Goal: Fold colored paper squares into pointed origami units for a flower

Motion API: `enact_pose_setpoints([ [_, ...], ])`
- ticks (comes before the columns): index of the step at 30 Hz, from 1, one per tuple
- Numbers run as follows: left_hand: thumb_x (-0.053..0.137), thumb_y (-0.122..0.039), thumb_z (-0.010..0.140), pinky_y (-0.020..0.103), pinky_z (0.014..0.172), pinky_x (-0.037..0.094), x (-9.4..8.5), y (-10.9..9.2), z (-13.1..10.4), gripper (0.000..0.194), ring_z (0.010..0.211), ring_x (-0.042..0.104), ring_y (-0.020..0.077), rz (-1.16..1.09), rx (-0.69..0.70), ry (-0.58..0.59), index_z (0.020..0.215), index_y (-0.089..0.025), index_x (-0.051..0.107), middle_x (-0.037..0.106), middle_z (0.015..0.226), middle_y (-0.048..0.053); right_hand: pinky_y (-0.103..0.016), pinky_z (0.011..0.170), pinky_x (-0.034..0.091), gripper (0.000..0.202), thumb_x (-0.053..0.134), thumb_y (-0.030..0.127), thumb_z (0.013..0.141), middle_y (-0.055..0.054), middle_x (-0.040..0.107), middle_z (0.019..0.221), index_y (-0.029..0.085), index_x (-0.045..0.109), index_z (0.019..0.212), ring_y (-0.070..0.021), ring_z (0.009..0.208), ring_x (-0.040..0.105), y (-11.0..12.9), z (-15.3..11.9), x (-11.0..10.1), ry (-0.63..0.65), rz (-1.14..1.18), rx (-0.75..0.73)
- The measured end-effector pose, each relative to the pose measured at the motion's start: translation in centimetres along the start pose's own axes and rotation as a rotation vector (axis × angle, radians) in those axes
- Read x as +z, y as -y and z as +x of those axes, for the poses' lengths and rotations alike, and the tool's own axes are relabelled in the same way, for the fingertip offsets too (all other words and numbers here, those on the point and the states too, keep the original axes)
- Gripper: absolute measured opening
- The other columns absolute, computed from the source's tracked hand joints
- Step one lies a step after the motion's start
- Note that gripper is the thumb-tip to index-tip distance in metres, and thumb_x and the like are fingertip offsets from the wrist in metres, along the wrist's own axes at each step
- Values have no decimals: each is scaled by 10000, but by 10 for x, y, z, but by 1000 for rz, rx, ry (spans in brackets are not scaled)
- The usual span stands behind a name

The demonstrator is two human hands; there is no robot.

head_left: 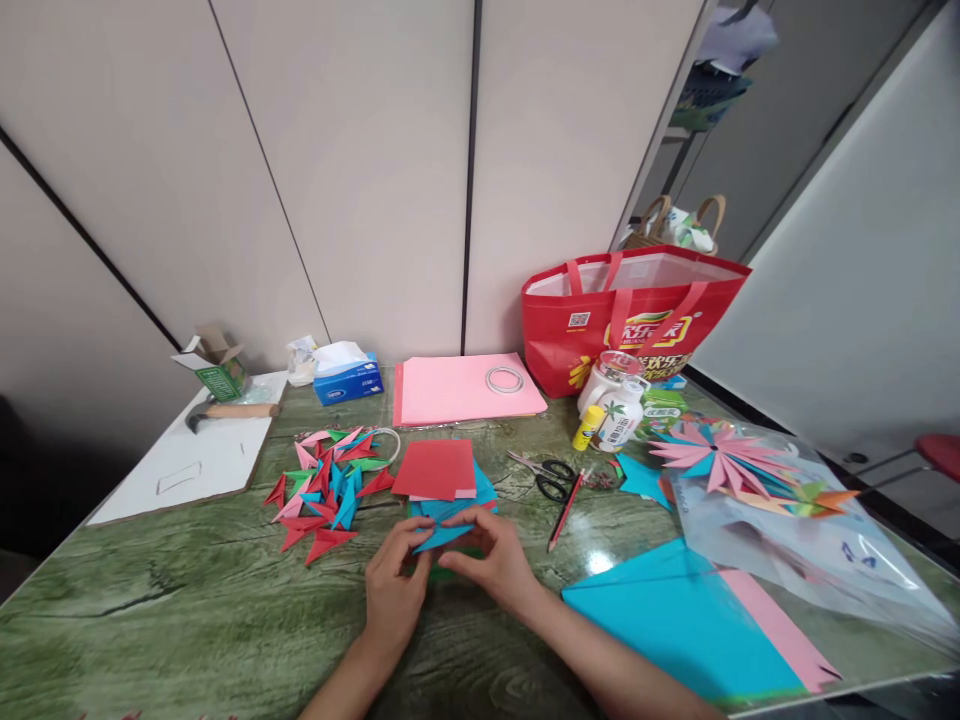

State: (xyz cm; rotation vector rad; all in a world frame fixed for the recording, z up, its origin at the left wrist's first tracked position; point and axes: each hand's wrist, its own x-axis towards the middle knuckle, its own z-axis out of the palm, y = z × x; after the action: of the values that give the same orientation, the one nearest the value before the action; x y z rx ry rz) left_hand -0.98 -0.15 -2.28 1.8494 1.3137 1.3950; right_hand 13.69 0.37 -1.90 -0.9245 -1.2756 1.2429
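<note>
A folded piece of blue paper [444,536] is between my two hands in the middle of the table. My left hand [397,578] pinches its left side with thumb and fingers. On the other side, my right hand [499,562] has its fingertips on the paper's upper edge and its thumb at the lower edge. Just beyond lies a stack of red paper squares [435,468], with blue sheets [484,488] partly hidden under it. A bit of green shows beneath my fingers. Left of the stack is a pile of folded paper pieces [330,490] in red, pink, blue and green.
Scissors [551,482], a red pencil [566,512], a glue stick [589,427] and a white jar [613,400] stand or lie to the right. Blue sheets [675,620] and a paper star [716,455] lie farther right. A red bag [551,335], pink sheets [457,388] and a hammer [240,410] are behind.
</note>
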Motion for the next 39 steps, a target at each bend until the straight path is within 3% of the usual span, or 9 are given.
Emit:
enact_pose_setpoints([
  [4, 546, -152, 719, 291, 678, 502, -3, -5, 1, 142, 803, 589, 181, 108, 117, -44, 806, -200, 648, 589, 853, 57, -293, 722, 493, 239, 746, 253, 572, -52, 638, 839, 179, 595, 743, -190, 817, 604, 3, -1, -1, -107, -63, -104],
  [8, 558, -172, 722, 266, 649, 502, -3, -11, -2, 159, 756, 592, 176, 73, 8, -19, 848, -218, 643, 609, 821, 53, -296, 699, 501, 220, 725, 270, 609, -60, 658, 830, 187, 609, 776, -194, 812, 607, 11, -2, -1, -138, -89, -101],
  [14, 604, -213, 684, 245, 588, 500, -1, -13, 0, 73, 683, 586, 174, -73, -131, 6, 736, -218, 655, 618, 760, 39, -334, 747, 504, 163, 699, 269, 641, -70, 672, 858, 195, 608, 755, -201, 828, 619, 13, -4, -1, -94, -66, -136],
  [23, 611, -221, 700, 241, 643, 500, 4, -15, 2, 133, 772, 567, 171, -237, -209, 166, 829, -210, 640, 564, 825, 35, -299, 696, 519, 154, 647, 266, 691, -43, 676, 843, 193, 624, 824, -192, 802, 627, 14, -2, 0, -103, -14, 8],
  [26, 634, -247, 679, 243, 644, 502, 2, -15, 4, 150, 791, 562, 178, -251, -223, 150, 824, -209, 649, 556, 837, 37, -292, 681, 526, 154, 666, 281, 670, -44, 679, 824, 188, 632, 788, -186, 785, 625, 14, 0, 0, -112, 26, 40],
  [31, 524, -385, 748, 254, 579, 510, -1, -13, 8, 237, 729, 571, 177, -378, -406, 29, 807, -181, 630, 572, 837, 48, -307, 658, 537, 182, 694, 310, 632, -46, 678, 856, 190, 637, 757, -192, 784, 622, 13, 3, -2, -85, 150, 87],
  [34, 558, -381, 726, 263, 522, 508, 0, -13, 10, 241, 566, 574, 147, -466, -554, 59, 867, -188, 587, 602, 714, 7, -301, 665, 532, 184, 710, 306, 610, -39, 663, 864, 190, 640, 736, -185, 775, 617, 13, 5, -5, -14, 186, 99],
  [37, 628, -348, 668, 263, 465, 499, 3, -16, 12, 224, 478, 562, 136, -577, -631, 139, 802, -181, 564, 598, 629, -21, -283, 553, 533, 234, 700, 322, 613, -24, 634, 839, 192, 616, 789, -141, 597, 601, 12, 6, -6, 66, 227, 148],
  [39, 658, -331, 636, 263, 452, 501, 4, -16, 14, 219, 475, 564, 135, -628, -657, 147, 738, -168, 552, 590, 615, -22, -263, 530, 522, 284, 688, 316, 626, -18, 614, 852, 205, 582, 865, -130, 594, 591, 11, 6, -5, 41, 215, 147],
])
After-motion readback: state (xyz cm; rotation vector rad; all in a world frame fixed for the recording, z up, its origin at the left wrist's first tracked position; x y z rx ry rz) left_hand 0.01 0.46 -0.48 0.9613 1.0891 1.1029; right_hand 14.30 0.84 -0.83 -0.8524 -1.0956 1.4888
